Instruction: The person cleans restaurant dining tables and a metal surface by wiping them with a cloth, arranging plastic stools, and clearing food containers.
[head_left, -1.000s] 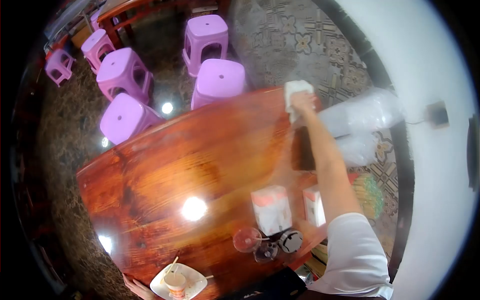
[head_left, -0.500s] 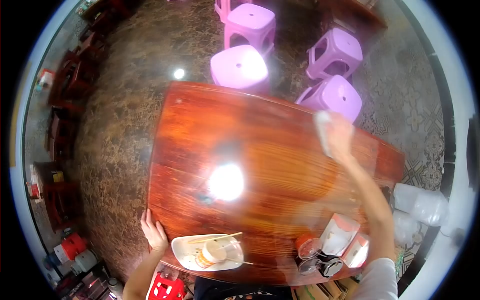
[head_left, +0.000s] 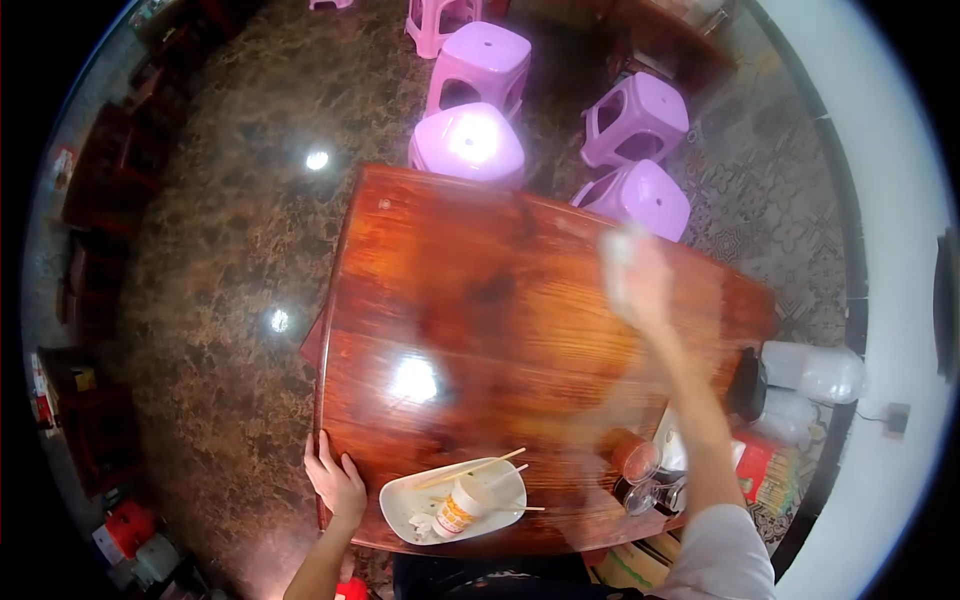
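Observation:
My right hand (head_left: pixel 645 285), blurred by motion, presses a white cloth (head_left: pixel 618 262) on the far right part of the brown wooden table (head_left: pixel 470 370). Whether it is fabric or paper is hard to make out. At the table's left edge rests my left hand (head_left: pixel 336 482), its fingers stretched out and nothing in it. Just right of that hand lies a white oblong dish (head_left: pixel 400 492). In the dish are a tilted paper cup (head_left: pixel 458 508) with orange print, wooden chopsticks (head_left: pixel 480 467) and a crumpled tissue (head_left: pixel 423 524).
Jars (head_left: pixel 635 460) with red and dark contents stand at the table's near right, partly behind my forearm. Purple plastic stools (head_left: pixel 468 145) line the far side. Plastic-wrapped white bundles (head_left: pixel 815 372) sit beside the wall (head_left: pixel 900 330). Dark wooden furniture (head_left: pixel 110 170) stands along the left.
The view has shifted, so the table and stools sit differently in frame. My right hand still holds the cloth near the table's far edge. My left hand stays at the left edge.

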